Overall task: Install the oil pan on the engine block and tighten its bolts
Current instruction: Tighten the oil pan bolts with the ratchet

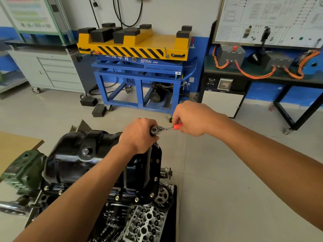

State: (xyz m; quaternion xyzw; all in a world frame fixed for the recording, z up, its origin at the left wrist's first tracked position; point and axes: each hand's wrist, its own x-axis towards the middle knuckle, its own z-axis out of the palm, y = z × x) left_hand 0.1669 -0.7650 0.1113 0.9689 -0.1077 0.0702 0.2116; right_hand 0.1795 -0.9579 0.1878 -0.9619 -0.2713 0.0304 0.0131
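Both forearms cross the oil pan (73,154); left hand (138,135) and right hand (190,119) clamp the ratchet (160,129).

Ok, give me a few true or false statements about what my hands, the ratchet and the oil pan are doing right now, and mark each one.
1. The right hand holds the red grip of the ratchet. True.
2. The left hand rests flat on the floor. False: it wraps around the ratchet's head, over the far flange of the oil pan.
3. The oil pan is black and sits on the engine block. True.
4. The pan's flange shows no bolts at all. False: several bolts sit along the near and right edges.
5. The ratchet handle points toward the left hand's forearm. False: it points right, toward the right hand.
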